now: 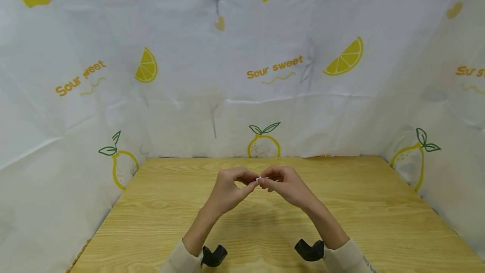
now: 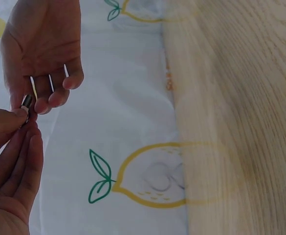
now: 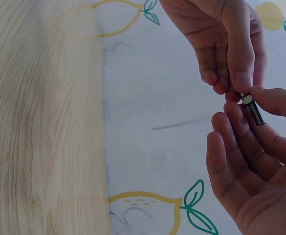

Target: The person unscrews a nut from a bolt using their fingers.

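Note:
A small metal bolt with a six-sided end and a threaded shank lies where both hands' fingertips meet. In the head view it is mostly hidden, showing only as tiny bright spots. My left hand pinches near the six-sided end with thumb and fingertips. From the other side, my right hand pinches the bolt with thumb and index finger. The shank slants towards the right palm in the right wrist view. Whether the six-sided part is the bolt's head or a nut, I cannot tell.
Both hands are above a wood-grain table. A white cloth with printed lemons hangs behind it and along both sides. Dark curved fittings sit by the wrists, next to light sleeves.

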Tool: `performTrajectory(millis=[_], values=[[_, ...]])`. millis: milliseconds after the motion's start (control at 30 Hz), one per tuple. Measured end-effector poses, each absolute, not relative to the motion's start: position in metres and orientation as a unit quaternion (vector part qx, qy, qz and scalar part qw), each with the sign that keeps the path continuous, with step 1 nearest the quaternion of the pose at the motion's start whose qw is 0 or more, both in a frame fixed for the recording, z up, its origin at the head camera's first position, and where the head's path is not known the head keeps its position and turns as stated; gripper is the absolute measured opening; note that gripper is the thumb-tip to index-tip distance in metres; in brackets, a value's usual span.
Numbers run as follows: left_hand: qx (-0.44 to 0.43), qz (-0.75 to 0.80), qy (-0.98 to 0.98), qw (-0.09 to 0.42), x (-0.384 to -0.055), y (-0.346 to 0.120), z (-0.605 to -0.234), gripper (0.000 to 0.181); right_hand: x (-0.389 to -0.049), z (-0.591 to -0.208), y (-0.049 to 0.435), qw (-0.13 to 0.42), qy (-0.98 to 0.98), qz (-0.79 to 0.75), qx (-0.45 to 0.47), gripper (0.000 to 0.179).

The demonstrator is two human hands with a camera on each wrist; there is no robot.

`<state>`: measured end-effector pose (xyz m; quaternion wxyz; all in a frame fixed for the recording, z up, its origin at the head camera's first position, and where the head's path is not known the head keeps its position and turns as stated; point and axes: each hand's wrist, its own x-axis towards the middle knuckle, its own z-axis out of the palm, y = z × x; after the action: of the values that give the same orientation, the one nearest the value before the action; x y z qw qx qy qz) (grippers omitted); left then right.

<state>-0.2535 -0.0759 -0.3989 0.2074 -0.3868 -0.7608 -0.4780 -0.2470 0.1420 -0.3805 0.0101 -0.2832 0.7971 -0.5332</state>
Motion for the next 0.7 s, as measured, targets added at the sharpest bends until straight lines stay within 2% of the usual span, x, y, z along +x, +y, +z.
performTrajectory(millis=[500, 700], values=[[-0.393, -0.470, -0.758, 0.222, -0.2519, -0.0762, -0.3970, 0.009, -0.2435, -0.3797, 0.1410, -0.017, 0.809, -0.529, -0.257, 0.017], [-0.396, -0.471, -0.753, 0.234, -0.2516, -0.0752, -0.3974, 0.007, -0.2440, -0.3796, 0.1422, 0.004, 0.808, -0.524, -0.269, 0.022]])
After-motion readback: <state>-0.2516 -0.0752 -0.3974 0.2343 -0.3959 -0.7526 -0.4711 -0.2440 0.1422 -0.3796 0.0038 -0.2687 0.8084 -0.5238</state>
